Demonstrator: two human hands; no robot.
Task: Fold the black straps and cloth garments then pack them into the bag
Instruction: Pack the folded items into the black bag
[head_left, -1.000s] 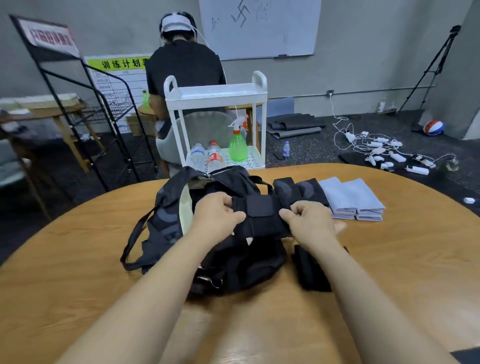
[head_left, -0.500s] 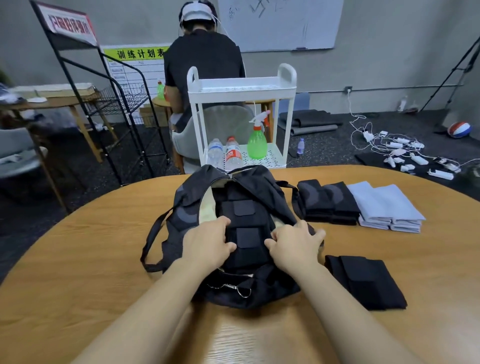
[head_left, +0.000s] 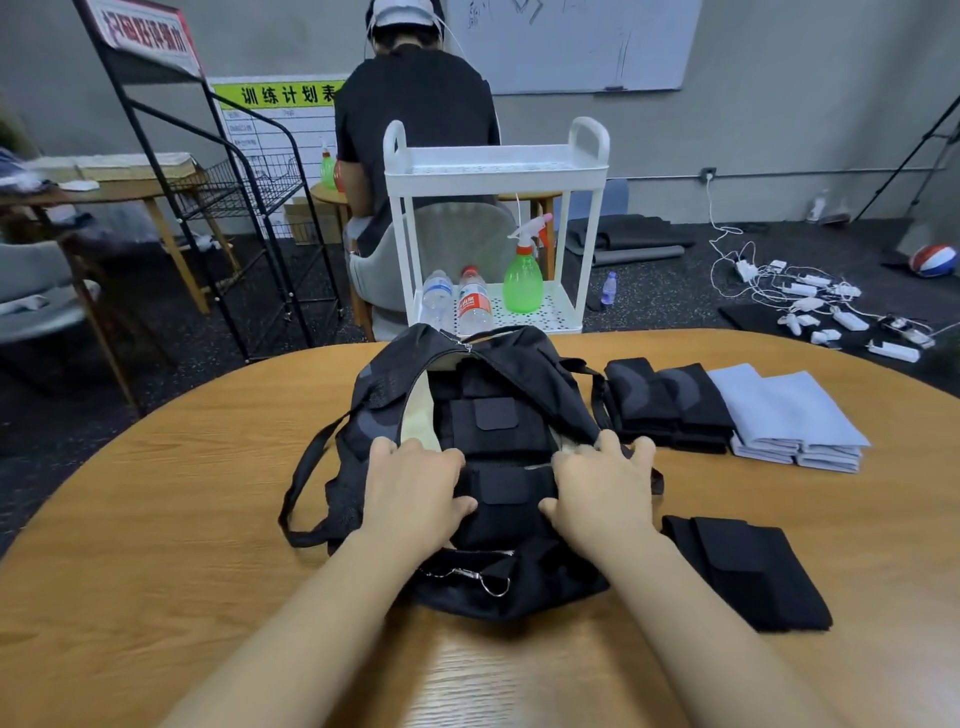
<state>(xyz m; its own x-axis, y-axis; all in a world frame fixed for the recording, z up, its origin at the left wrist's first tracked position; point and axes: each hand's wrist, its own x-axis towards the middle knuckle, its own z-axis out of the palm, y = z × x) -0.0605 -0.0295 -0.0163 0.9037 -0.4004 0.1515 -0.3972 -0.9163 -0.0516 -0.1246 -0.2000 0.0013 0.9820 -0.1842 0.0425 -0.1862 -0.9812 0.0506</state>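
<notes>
A black bag (head_left: 467, 415) lies open near the middle of the round wooden counter (head_left: 156, 519), its mouth gaping toward the person. Inside it, folded black straps (head_left: 496, 423) sit stacked, each with a square patch on top. Both hands reach into the opening. The left hand (head_left: 410, 493) lies on the left end of the nearest strap (head_left: 501, 493), fingers spread forward and thumb tucked against the strap's edge; its grip looks pressed on rather than clenched. The right hand (head_left: 602, 488) rests on the strap's right end in the same manner, fingers fanned over the bag's rim, thumb against the strap. Whether either thumb pinches the fabric cannot be told. A metal clasp (head_left: 467, 574) hangs at the bag's near side. Just right of the bag, toward the near edge, lies one folded black piece (head_left: 748, 571). Toward the far right edge sit more folded black pieces (head_left: 670, 405), and beside them a stack of pale blue cloths (head_left: 789, 415).
</notes>
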